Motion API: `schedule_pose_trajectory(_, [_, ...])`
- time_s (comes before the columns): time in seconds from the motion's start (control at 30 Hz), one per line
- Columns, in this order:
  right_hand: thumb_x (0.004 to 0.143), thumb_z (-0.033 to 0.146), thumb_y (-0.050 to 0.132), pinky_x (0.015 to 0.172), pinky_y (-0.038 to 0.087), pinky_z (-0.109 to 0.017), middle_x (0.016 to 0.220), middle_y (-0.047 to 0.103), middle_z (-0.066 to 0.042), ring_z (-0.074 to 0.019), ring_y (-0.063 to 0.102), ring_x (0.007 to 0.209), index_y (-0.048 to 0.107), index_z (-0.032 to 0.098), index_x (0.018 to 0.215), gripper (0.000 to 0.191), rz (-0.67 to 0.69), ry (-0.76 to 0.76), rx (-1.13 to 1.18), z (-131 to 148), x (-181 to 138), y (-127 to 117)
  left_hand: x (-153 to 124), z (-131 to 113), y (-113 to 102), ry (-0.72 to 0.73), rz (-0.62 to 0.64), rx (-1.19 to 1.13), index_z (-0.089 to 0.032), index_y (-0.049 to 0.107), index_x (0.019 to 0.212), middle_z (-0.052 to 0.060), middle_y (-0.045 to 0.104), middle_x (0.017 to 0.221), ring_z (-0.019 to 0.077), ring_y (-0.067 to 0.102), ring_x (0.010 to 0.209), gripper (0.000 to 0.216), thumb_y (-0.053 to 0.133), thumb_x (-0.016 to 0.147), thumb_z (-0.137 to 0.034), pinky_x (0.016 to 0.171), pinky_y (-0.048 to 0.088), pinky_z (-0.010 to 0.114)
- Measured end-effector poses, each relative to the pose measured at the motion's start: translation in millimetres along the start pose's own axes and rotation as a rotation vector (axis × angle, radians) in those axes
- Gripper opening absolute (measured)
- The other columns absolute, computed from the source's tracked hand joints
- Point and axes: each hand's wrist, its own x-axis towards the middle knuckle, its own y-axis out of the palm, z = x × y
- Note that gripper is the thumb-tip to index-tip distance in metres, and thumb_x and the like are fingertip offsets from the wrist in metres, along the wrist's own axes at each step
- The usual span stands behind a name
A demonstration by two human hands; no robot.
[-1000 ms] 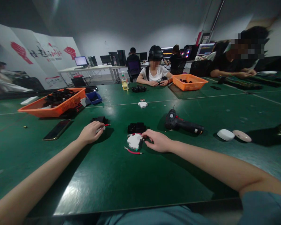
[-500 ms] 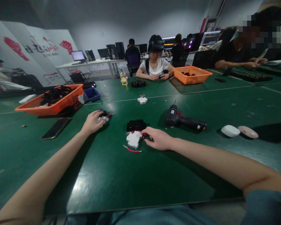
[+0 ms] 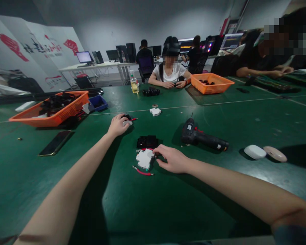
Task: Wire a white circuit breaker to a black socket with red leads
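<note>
My left hand (image 3: 118, 125) is closed round a small black and grey-white part (image 3: 127, 121) with a red wire end poking out to the right; the fingers hide much of it. My right hand (image 3: 172, 158) lies in front of me, thumb and forefinger bent at the right edge of a white circuit breaker (image 3: 145, 159), gripping its side. Just behind the breaker is a black housing (image 3: 147, 142). A short red wire (image 3: 142, 172) with metal ends lies on its near side, and another red wire shows partly between breaker and housing.
A black power drill (image 3: 202, 136) lies right of the breaker. Farther back are another white breaker (image 3: 155, 111), a bottle (image 3: 135, 85) and an orange basket (image 3: 211, 84). On the left are a phone (image 3: 55, 143), a blue bin (image 3: 99, 102) and a full orange basket (image 3: 48, 117). A person sits opposite.
My left hand has moved right and slightly away from me, carrying the black and grey-white part with it. My right hand stays at the circuit breaker. The view has shifted a little.
</note>
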Motion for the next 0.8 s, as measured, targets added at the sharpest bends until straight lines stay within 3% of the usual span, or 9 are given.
schedule_pose_trajectory(0.23, [0.090, 0.020, 0.056, 0.069, 0.047, -0.029, 0.116, 0.060, -0.010, -0.0178, 0.060, 0.085, 0.055, 0.019, 0.123, 0.033, 0.036, 0.006, -0.028, 2.9, 2.0, -3.6, 30.5, -26.8, 16.7, 0.000, -0.030, -0.006, -0.023, 0.067, 0.111, 0.010, 0.050, 0.141, 0.0329, 0.042, 0.131, 0.034, 0.052, 0.086, -0.041, 0.109, 0.034, 0.052])
schedule_pose_trajectory(0.53, [0.088, 0.018, 0.058, 0.073, 0.049, -0.032, 0.117, 0.060, -0.009, -0.0183, 0.059, 0.084, 0.052, 0.022, 0.127, 0.040, 0.062, 0.040, -0.001, 7.5, 3.1, -7.4, 46.6, -26.3, 17.6, 0.048, 0.004, -0.026, -0.025, 0.067, 0.111, 0.009, 0.052, 0.139, 0.0311, 0.045, 0.130, 0.034, 0.051, 0.085, -0.041, 0.110, 0.034, 0.050])
schedule_pose_trajectory(0.8, [0.086, 0.018, 0.057, 0.074, 0.050, -0.034, 0.116, 0.060, -0.008, -0.0210, 0.060, 0.091, 0.052, 0.025, 0.126, 0.040, 0.099, 0.099, 0.039, 4.6, 4.1, -8.4, 66.6, -29.3, 27.4, 0.130, 0.018, -0.049, -0.021, 0.055, 0.133, 0.010, 0.049, 0.145, 0.0290, 0.042, 0.135, 0.049, 0.047, 0.089, -0.042, 0.113, 0.032, 0.045])
